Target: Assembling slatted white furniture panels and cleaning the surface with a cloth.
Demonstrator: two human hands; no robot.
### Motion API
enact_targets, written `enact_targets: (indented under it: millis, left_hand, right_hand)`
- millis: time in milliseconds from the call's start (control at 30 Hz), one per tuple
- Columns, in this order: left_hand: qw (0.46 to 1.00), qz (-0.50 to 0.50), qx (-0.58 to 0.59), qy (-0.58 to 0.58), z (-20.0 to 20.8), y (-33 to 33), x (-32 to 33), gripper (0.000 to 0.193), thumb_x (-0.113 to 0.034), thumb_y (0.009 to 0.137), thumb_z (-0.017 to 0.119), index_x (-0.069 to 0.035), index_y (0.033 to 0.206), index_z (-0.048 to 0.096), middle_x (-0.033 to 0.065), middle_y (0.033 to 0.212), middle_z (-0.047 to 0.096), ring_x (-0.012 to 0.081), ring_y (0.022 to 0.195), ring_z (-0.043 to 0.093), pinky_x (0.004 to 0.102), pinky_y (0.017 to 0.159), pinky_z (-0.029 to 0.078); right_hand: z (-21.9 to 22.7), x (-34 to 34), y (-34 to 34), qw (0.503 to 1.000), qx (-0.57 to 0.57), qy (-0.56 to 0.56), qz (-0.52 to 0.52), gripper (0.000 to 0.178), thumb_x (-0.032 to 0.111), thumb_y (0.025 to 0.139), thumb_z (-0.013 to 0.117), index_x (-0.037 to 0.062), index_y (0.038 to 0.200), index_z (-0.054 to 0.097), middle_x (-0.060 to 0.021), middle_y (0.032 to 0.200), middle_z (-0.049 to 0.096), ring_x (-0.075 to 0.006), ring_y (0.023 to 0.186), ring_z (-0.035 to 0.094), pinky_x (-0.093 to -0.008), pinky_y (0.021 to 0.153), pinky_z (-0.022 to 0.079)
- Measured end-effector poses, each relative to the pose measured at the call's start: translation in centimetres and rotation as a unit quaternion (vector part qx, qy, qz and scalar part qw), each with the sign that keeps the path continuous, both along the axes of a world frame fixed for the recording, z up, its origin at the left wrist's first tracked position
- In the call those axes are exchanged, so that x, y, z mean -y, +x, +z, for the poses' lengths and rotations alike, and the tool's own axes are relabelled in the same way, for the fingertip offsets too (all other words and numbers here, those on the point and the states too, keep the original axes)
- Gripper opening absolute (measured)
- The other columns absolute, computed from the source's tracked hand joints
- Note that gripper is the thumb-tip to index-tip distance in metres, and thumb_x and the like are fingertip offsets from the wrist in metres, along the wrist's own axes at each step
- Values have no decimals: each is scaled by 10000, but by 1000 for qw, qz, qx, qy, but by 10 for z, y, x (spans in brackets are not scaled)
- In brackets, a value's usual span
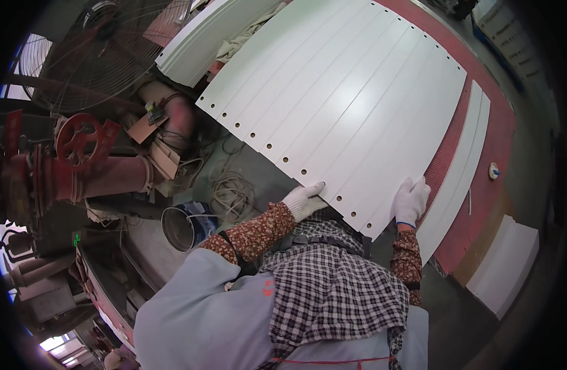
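Long white panels (333,92) lie side by side, with a row of round holes near each end. My left hand (304,201), in a white glove, grips the near end of one panel. Its thumb is on top beside a hole, and the other fingers are hidden underneath. At the outer long edge of the rightmost panel in the row, my gloved right hand (411,200) is closed on the edge; its fingertips are partly out of sight. Apart from the row, a narrow white strip (459,166) lies to the right of that hand.
Beneath the panels is a red table (498,132), with a small white-and-yellow round object (494,171) on it. A white board (504,265) stands at the right. To the left are a large fan (104,49), red pipework (111,177), a bucket (178,228) and a coiled hose (232,194).
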State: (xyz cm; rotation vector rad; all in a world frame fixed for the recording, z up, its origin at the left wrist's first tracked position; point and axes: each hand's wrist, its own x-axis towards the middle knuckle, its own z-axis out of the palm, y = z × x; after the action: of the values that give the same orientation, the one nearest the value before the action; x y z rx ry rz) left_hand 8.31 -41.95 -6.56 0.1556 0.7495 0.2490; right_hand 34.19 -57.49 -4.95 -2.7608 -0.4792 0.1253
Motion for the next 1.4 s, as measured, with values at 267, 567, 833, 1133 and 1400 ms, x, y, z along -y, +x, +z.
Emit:
enact_targets:
  millis: [267, 567, 833, 1133, 1400]
  left_hand:
    - [999, -18, 6, -38, 4, -6, 1, 489, -134, 1048, 527, 65, 1445, 322, 219, 1483, 389, 335, 1424, 382, 568, 1195, 330]
    - [985, -167, 14, -43, 3, 14, 25, 577, -234, 1031, 588, 12, 1490, 338, 189, 1530, 386, 363, 1409, 406, 530, 1159, 377]
    - [983, -181, -41, 6, 8, 13, 26, 587, -233, 1035, 577, 6, 1507, 323, 195, 1530, 382, 351, 1400, 424, 517, 1147, 393]
    - [998, 16, -35, 40, 8, -2, -6, 593, -301, 1053, 535, 8, 1494, 288, 188, 1522, 379, 359, 1412, 396, 593, 1159, 348]
    - [996, 52, -17, 77, 4, -5, -10, 533, -264, 1062, 519, 36, 1457, 323, 191, 1476, 433, 353, 1381, 447, 573, 1119, 421]
  right_hand:
    - [-1, 1, 0, 1000, 5, -3, 7, 510, 357, 968, 531, 6, 1337, 500, -255, 1184, 555, -434, 1082, 584, -517, 914, 480]
    - [2, 0, 1, 1000, -9, -14, 11, 552, 358, 975, 531, -17, 1379, 493, -258, 1226, 552, -422, 1112, 583, -497, 950, 475]
    - [2, -2, -2, 1000, 13, -13, 3, 538, 350, 974, 533, -17, 1365, 496, -259, 1218, 552, -431, 1102, 581, -497, 939, 480]
    - [-3, 0, 0, 1000, 21, -16, 6, 556, 357, 983, 532, -26, 1384, 487, -251, 1244, 551, -418, 1126, 577, -489, 956, 474]
    - [-5, 3, 4, 1000, 6, -8, 13, 536, 349, 980, 539, -21, 1365, 504, -243, 1225, 563, -411, 1104, 589, -486, 944, 481]
